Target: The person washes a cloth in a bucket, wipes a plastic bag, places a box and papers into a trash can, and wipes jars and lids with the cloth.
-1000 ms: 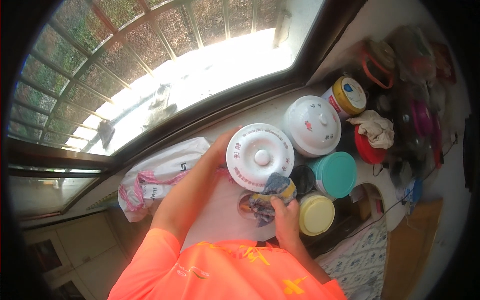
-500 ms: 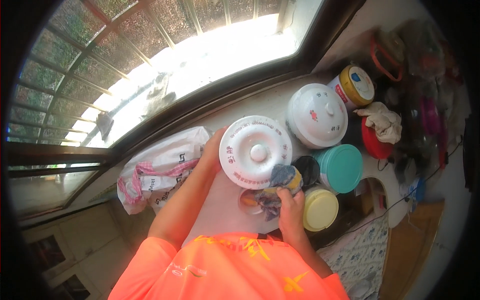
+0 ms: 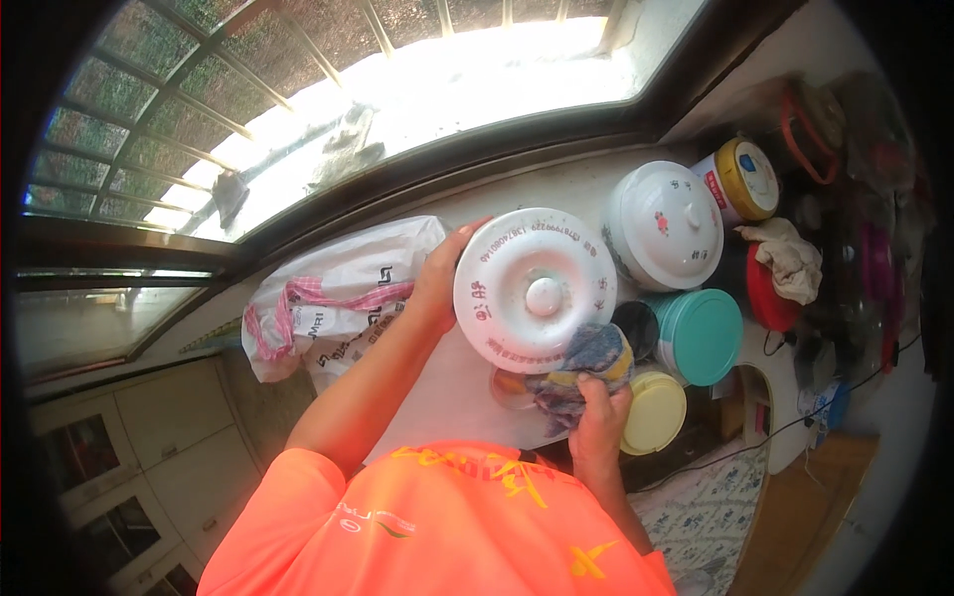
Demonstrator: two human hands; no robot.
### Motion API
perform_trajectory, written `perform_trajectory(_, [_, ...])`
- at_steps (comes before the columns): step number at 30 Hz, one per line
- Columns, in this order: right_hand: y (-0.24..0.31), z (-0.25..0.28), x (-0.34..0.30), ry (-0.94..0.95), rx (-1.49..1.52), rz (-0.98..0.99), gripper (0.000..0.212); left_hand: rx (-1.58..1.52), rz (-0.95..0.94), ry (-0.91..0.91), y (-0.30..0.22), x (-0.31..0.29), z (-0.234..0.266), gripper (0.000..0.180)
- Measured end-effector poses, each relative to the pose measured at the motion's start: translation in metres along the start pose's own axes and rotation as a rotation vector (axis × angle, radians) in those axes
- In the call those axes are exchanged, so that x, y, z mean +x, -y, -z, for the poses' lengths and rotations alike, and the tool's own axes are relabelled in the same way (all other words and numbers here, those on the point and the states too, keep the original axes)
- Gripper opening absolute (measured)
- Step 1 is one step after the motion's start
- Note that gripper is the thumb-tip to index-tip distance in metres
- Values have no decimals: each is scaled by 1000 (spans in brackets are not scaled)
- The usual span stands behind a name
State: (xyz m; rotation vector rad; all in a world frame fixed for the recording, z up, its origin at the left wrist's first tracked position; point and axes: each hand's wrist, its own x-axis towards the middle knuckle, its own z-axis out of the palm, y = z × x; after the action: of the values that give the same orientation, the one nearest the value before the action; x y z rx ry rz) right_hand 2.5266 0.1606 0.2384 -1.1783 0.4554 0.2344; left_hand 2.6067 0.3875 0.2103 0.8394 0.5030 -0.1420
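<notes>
A round white lid [image 3: 502,323] with a central knob and dark lettering round its rim is up in front of me. My left hand [image 3: 445,273] grips its left edge, with the fingers partly hidden behind it. Whether a bowl is under the lid cannot be seen. My right hand [image 3: 600,415] is closed round a grey-blue and yellow cloth [image 3: 562,387], the thumb on top. The cloth lies against the lid's lower right edge. Partly hidden below the lid is a small round container [image 3: 509,387].
To the right are a white lidded bowl [image 3: 666,233], a gold-topped tin [image 3: 745,179], a teal-lidded tub [image 3: 701,338] and a yellow-lidded tub [image 3: 654,413]. A beige cloth [image 3: 790,263] lies on something red. A white bag [image 3: 338,283] sits left, below the barred window [image 3: 298,60].
The view has shifted, so most things appear farther right. The lid is still in my left hand and looks slightly tilted. The cloth stays at its lower right edge.
</notes>
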Motion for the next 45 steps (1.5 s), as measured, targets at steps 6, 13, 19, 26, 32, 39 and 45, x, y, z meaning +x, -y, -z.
perform_trajectory(6, [15,-5,-14,79,-97,13,28,-43,-63,-12,-21,-32,-9,44])
perform_trajectory(13, [44,-41,-46,383,-187,-26,20,412,-359,-149,-15,-88,68,37])
perform_trajectory(19, [20,-37,-60,600,-449,103,20,-255,-306,-62,7,-138,83,46])
perform_trajectory(26, [-26,-18,-66,659,-274,-80,29,-124,-270,-225,53,-164,127,41])
perform_trajectory(32, [-23,-5,-72,696,-336,-157,28,-202,-170,-292,67,-198,112,39])
perform_trajectory(39, [-39,12,-71,683,-498,-167,32,-67,-116,-390,81,-209,131,43])
perform_trajectory(45, [-65,19,-78,707,-411,-102,30,-116,-67,-271,59,-202,131,67])
